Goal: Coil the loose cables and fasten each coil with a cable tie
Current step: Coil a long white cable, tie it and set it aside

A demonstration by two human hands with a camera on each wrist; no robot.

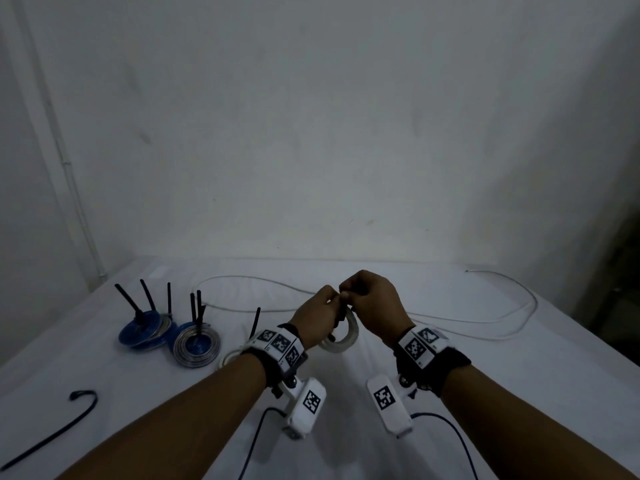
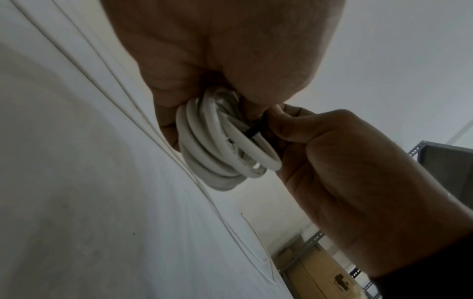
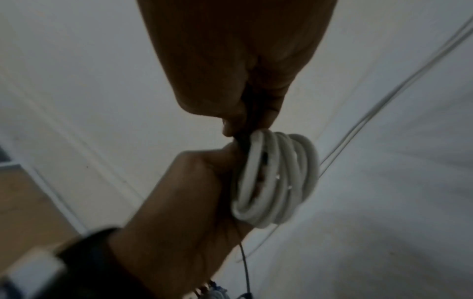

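A small coil of white cable [image 1: 343, 336] hangs above the white table [image 1: 519, 393] between both hands. My left hand [image 1: 333, 301] curls its fingers round the coil [image 2: 220, 145]. A black cable tie [image 2: 252, 132] loops over the coil's turns [image 3: 277, 178]. My right hand [image 1: 347, 294] pinches the tie's upper part [image 3: 246, 129] right above the coil, fingertip to fingertip with the left hand [image 3: 194, 188]. The right hand [image 2: 345, 172] has its fingers folded in. The tie's head is hidden between the fingers.
Tied blue and silver coils [image 1: 145, 332] [image 1: 197, 344] with upright black tie tails stand at the left. Another white coil [image 1: 230, 358] lies behind my left wrist. A loose white cable [image 1: 485, 321] runs across the far table. A spare black tie [image 1: 52, 433] lies front left.
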